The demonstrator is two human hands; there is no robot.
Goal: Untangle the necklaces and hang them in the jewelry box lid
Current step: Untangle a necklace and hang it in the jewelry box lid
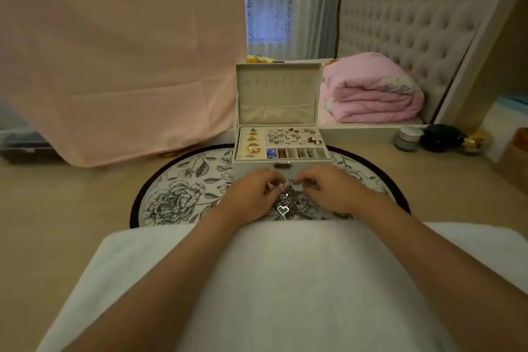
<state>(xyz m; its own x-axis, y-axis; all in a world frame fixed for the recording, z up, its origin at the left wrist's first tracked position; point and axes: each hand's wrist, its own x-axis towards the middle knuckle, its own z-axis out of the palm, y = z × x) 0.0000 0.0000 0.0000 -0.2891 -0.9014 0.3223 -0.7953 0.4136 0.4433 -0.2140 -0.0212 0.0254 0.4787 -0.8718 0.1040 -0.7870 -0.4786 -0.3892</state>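
A tangled bunch of silver necklaces (288, 203) with a sparkly heart pendant hangs between my two hands, just in front of the jewelry box. My left hand (251, 194) pinches the chains from the left, and my right hand (328, 190) pinches them from the right, fingertips nearly meeting at the top of the tangle. The white jewelry box (281, 164) stands open behind them; its upright lid (278, 94) shows a row of bare hooks and a fabric pocket. The top tray holds rings, earrings and small trinkets.
The box sits on a round floral mat (183, 194) on a wooden floor. A white cloth (285, 280) covers my lap. Small jars (407, 138) stand at the right, a folded pink blanket (371, 88) lies behind, and a peach sheet (120, 51) hangs at left.
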